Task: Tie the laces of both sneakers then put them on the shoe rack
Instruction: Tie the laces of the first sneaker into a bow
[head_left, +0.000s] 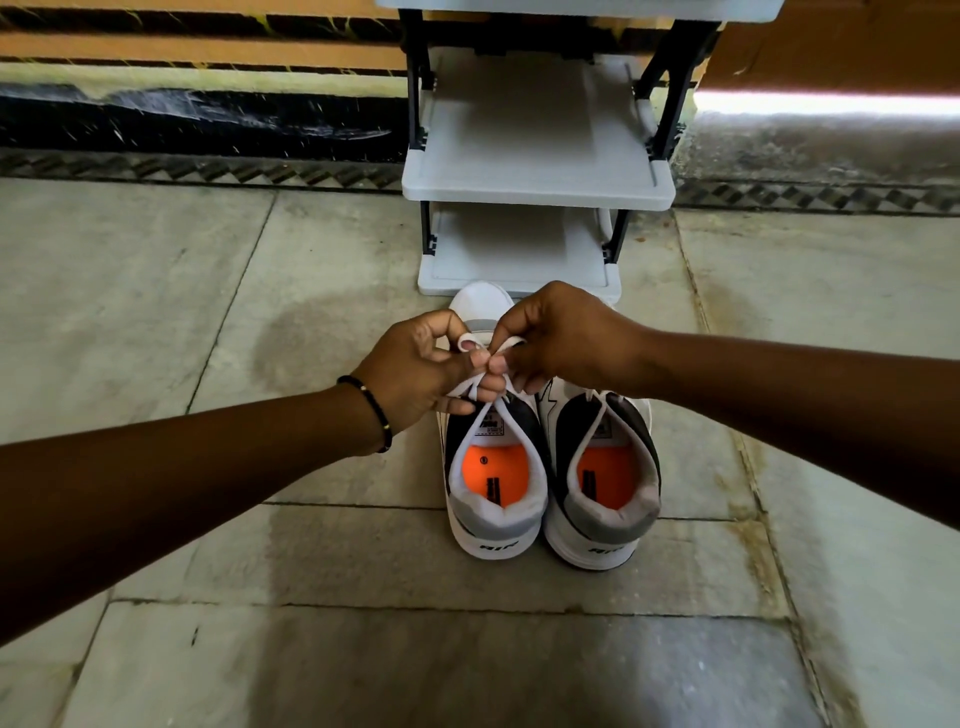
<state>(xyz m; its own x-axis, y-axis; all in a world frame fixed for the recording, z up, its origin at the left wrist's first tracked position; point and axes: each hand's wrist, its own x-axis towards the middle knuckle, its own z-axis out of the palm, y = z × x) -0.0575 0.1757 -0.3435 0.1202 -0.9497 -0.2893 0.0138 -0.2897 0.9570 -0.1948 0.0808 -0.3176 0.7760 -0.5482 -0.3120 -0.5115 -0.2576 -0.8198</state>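
Two white, grey and black sneakers with orange insoles stand side by side on the floor, heels toward me: the left sneaker (496, 499) and the right sneaker (605, 493). Both my hands meet above the left sneaker's tongue. My left hand (415, 374) pinches a loop of its white lace (470, 340). My right hand (563, 338) pinches the other lace strand beside it. The right sneaker's lace (597, 421) hangs loose into its opening. A grey shoe rack (535, 195) with bare shelves stands just beyond the toes.
The floor (332, 561) is grey stone tile with a damp-looking patch left of the sneakers. A wall with a dark skirting band (197, 124) runs behind the rack. I wear a black bead bracelet (371, 410) on the left wrist.
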